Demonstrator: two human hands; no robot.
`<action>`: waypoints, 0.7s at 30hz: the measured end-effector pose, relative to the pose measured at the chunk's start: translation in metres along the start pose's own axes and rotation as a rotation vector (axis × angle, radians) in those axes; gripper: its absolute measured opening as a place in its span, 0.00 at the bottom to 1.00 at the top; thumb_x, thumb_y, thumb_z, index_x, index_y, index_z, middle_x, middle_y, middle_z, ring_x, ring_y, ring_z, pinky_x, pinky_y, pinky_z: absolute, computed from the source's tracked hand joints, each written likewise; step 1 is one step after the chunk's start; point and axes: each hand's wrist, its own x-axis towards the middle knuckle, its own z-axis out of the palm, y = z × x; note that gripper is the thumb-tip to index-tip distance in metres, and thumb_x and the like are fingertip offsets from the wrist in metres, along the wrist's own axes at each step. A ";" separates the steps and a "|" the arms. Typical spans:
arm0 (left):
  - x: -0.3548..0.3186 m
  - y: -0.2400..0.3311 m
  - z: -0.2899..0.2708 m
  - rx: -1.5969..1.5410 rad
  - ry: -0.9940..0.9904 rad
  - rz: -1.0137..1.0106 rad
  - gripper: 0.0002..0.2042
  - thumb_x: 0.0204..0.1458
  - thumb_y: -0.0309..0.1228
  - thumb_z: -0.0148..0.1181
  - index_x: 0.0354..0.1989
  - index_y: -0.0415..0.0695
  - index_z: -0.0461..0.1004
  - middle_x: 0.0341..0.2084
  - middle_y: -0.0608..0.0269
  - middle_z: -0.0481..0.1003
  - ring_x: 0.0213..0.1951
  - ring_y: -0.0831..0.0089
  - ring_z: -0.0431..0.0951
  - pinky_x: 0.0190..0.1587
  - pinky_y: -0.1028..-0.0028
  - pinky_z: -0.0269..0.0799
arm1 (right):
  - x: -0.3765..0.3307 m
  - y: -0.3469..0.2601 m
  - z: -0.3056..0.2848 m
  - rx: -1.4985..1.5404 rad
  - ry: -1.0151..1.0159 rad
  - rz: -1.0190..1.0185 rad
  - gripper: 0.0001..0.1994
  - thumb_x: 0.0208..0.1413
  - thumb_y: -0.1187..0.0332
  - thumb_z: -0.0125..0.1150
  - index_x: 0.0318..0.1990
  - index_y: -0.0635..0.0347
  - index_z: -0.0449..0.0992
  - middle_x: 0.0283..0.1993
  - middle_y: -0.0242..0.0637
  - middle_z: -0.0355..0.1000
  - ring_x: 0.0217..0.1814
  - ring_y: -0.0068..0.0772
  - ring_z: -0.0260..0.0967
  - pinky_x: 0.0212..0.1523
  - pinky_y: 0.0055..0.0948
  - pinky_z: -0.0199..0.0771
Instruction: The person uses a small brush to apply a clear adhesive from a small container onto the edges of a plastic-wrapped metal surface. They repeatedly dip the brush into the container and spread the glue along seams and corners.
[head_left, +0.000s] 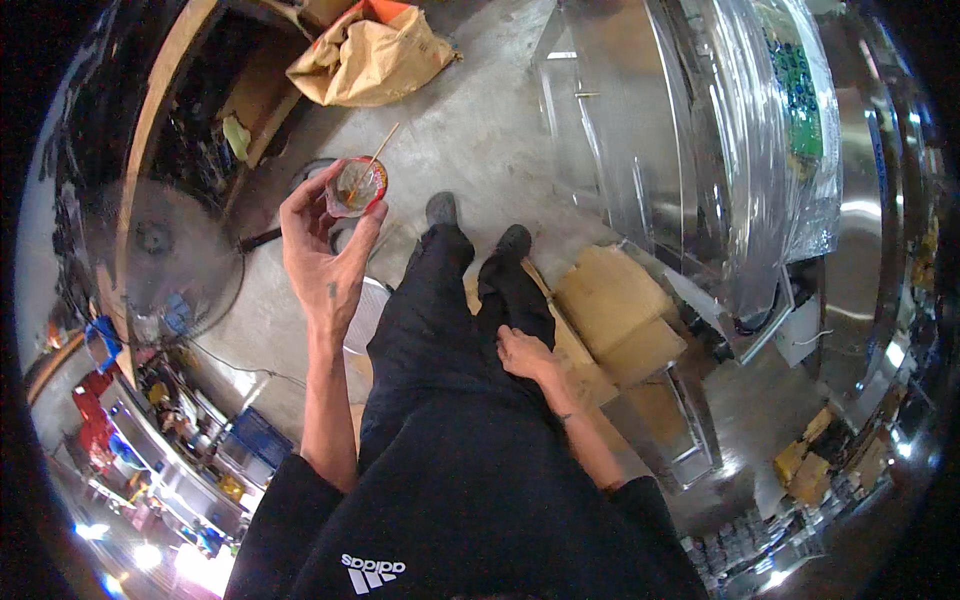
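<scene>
My left hand [330, 235] is raised at the left, its thumb and fingers closed round a small clear plastic cup [350, 196] with a red rim. A thin wooden stick [384, 143] leans out of the cup. A little yellowish stuff shows inside, too small to name. Against my dark trouser leg [515, 300] lies my right hand [527, 355], with its fingers bent inward. Whatever those fingers may hold is hidden.
A brown sack [370, 60] lies ahead on the concrete floor [480, 130]. Large clear plastic-wrapped sheets [700, 130] stand at the right, beside flattened cardboard [615, 300]. A round fan [165, 255] is at the left, with a blue crate [262, 437] nearer me.
</scene>
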 end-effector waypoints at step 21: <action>0.238 0.008 0.078 -0.181 -0.371 0.068 0.31 0.54 0.23 0.78 0.64 0.34 0.69 0.60 0.51 0.77 0.60 0.66 0.79 0.63 0.66 0.76 | 0.085 -0.127 0.020 0.595 0.382 0.296 0.13 0.74 0.61 0.51 0.52 0.61 0.73 0.49 0.55 0.77 0.56 0.61 0.76 0.55 0.51 0.75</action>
